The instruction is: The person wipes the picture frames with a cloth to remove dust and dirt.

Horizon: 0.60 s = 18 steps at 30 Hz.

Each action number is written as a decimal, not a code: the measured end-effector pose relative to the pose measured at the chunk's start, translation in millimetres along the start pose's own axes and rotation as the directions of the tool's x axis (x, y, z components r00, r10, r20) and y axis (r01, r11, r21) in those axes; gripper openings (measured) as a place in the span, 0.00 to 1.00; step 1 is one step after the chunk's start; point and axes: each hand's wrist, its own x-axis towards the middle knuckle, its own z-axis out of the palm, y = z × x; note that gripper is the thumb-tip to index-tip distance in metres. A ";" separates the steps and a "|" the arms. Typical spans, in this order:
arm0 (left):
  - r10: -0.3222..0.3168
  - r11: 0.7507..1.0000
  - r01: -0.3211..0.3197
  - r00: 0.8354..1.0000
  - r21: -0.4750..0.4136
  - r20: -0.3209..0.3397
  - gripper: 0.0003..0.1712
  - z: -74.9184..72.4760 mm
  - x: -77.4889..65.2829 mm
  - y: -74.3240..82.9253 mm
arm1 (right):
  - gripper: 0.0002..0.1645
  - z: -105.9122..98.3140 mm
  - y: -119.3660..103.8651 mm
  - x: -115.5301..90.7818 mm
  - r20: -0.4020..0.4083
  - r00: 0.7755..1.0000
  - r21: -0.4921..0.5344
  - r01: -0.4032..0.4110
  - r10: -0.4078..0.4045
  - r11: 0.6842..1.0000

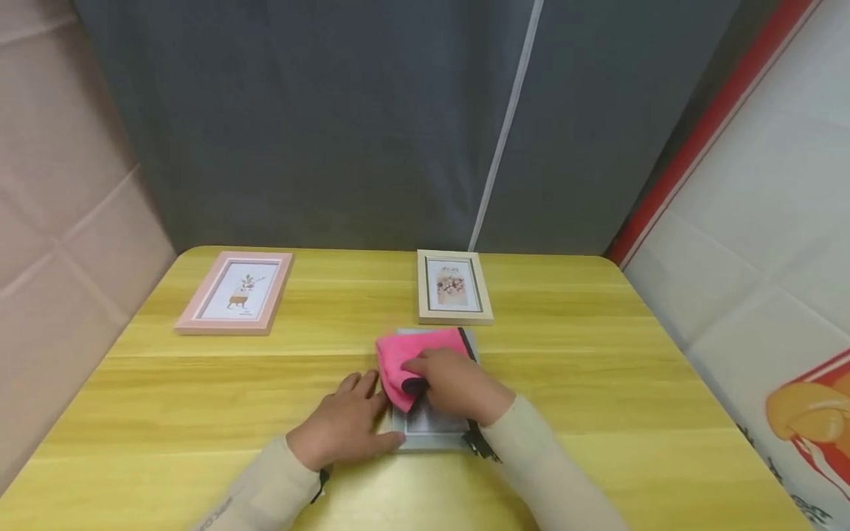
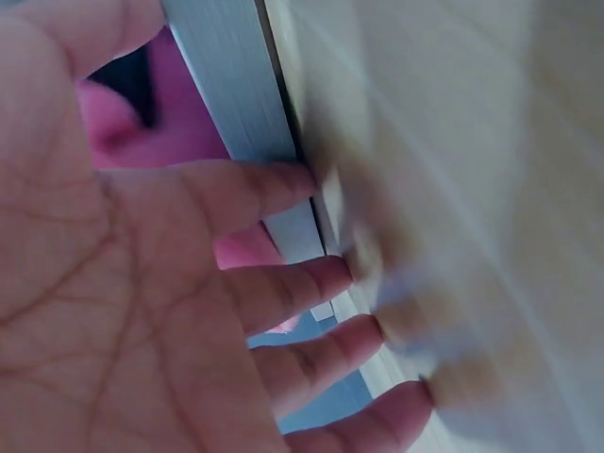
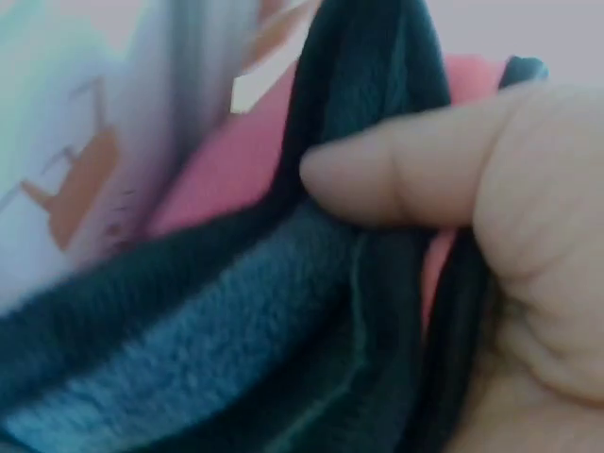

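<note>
A grey picture frame (image 1: 434, 442) lies flat near the front middle of the table. Over its upper part spreads a pink cloth (image 1: 415, 346) with a black edge. My right hand (image 1: 458, 380) grips this cloth; in the right wrist view the thumb presses on its dark fleecy folds (image 3: 217, 330). At the frame's left side rests my left hand (image 1: 348, 428), fingers fairly straight, with fingertips against the edge and thumb by the lower left corner. In the left wrist view those fingertips touch both the frame's side (image 2: 226, 85) and the tabletop. Cloth and right hand hide much of the picture.
On the wooden table (image 1: 584, 369), a pink picture frame (image 1: 189, 324) lies at the back left. A cream picture frame (image 1: 454, 317) lies just beyond the grey one. A dark curtain (image 1: 319, 133) hangs behind, with pale walls at both sides.
</note>
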 end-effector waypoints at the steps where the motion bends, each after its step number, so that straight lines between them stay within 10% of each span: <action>1: 0.001 1.000 -0.001 1.000 0.004 -0.009 0.48 0.6 0.0 0.1 | 0.25 -1.6 -0.8 -7.8 -0.003 0.999 0.006 0.045 -0.045 0.999; 8: -0.056 0.998 0.056 0.998 0.031 -0.007 0.37 0.5 0.0 3.5 | 0.24 0.7 -15.3 -51.0 0.072 0.978 -0.018 0.199 -0.197 0.980; 18: -0.026 0.999 0.025 0.999 0.044 0.021 0.31 -0.8 0.7 0.1 | 0.25 20.1 -31.0 -38.5 0.062 0.996 -0.167 0.075 -0.066 0.983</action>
